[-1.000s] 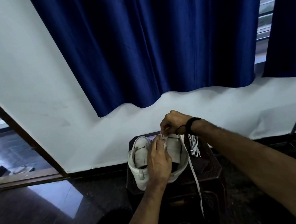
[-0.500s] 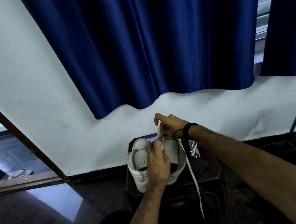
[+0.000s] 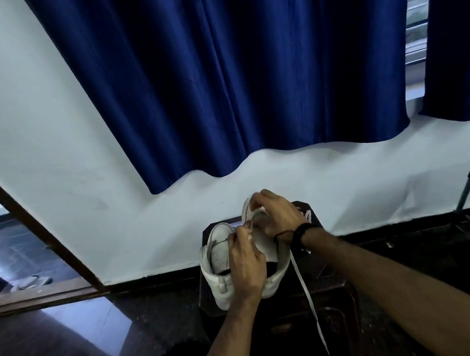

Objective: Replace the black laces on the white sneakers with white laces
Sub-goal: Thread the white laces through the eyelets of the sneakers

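Two white sneakers (image 3: 218, 279) stand side by side on a dark stool (image 3: 330, 288), heels toward me. My left hand (image 3: 246, 263) rests over the sneakers and pinches a white lace (image 3: 305, 287) near the eyelets. My right hand (image 3: 277, 216) is above the right sneaker's toe end, fingers closed on a loop of the same lace. One free end of the lace hangs down over the stool's front edge. A bunch of white lace (image 3: 308, 215) lies on the stool behind my right wrist. The eyelets are hidden by my hands.
A white wall with a blue curtain (image 3: 221, 81) rises right behind the stool. A doorway with a wooden frame (image 3: 37, 227) opens at the left. A dark tripod leg (image 3: 468, 186) stands at the right. The floor is dark and glossy.
My right hand has lifted and moved toward the toe end, pulling a loop of white lace up. My left hand stays on the sneakers.
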The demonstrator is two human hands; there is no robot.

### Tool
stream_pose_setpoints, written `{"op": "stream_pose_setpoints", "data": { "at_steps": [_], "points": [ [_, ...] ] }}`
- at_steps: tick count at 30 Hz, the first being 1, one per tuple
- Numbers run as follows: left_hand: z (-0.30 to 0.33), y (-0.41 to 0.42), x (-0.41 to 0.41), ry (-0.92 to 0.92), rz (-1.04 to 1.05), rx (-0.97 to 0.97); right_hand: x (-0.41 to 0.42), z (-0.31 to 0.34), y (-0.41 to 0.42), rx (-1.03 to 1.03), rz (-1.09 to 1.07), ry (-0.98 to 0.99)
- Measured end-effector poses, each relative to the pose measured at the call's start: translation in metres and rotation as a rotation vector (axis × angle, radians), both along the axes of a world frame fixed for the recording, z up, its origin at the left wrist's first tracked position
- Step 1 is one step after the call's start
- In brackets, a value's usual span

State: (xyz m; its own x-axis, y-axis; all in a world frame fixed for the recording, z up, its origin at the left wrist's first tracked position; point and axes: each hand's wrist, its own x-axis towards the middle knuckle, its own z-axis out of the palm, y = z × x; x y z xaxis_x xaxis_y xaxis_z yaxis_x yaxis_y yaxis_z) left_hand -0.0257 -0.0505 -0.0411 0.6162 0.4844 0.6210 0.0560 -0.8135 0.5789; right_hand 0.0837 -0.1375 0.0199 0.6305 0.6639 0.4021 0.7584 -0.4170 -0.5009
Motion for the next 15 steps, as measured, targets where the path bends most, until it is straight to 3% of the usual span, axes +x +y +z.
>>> {"op": "stream_pose_setpoints", "data": {
  "at_steps": [3,7,15],
  "points": [
    [-0.001,0.000,0.001,0.003,-0.013,-0.030,-0.017,-0.010,-0.002,-0.232,-0.200,-0.293],
    [0.001,0.001,-0.003,-0.005,-0.036,-0.071,-0.032,-0.010,0.008,-0.290,-0.350,-0.291],
    [0.004,0.003,-0.005,0.029,0.039,-0.049,-0.033,-0.013,0.030,-0.338,-0.328,-0.396]
  ]
}}
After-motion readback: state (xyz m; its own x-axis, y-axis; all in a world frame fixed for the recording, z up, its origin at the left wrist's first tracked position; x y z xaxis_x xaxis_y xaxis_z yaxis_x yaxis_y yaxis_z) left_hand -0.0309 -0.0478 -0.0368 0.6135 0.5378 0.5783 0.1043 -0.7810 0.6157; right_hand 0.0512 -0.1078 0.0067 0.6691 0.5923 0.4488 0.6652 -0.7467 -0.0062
